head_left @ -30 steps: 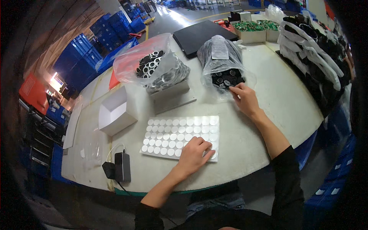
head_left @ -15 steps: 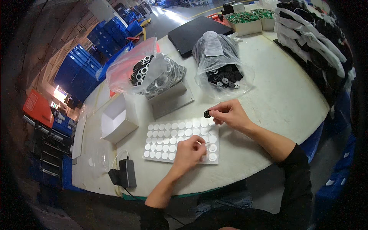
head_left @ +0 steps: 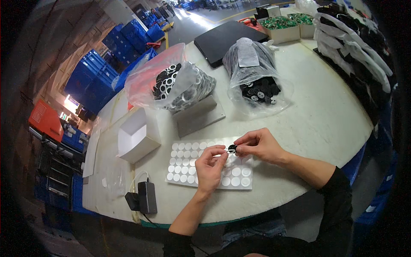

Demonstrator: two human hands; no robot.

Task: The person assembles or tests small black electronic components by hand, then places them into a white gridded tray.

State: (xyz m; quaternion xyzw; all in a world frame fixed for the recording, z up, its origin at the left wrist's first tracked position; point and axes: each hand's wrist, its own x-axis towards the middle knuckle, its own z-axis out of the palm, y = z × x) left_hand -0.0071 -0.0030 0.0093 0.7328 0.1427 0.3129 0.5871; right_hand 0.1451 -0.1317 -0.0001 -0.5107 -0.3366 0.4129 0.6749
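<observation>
My right hand (head_left: 264,145) pinches a small black disc (head_left: 233,147) between thumb and fingers. In the fingertips of my left hand (head_left: 209,168) is a thin white ring (head_left: 231,151). The ring and the disc meet edge to edge or overlap; I cannot tell whether they touch. Both hands are above a white sheet (head_left: 169,184) lined with rows of round white stickers, and they cover part of it.
Behind the sheet stand a grey metal block (head_left: 201,116), a bag of black and white rings (head_left: 192,83) and a bag of black discs (head_left: 252,64). An open white box (head_left: 143,143) and a black power adapter (head_left: 147,198) are at the left. A flat black case (head_left: 227,38) lies at the back.
My left hand has risen off the sheet with the white ring. My right hand has come down and toward me with the black disc, so the two pieces are now together.
</observation>
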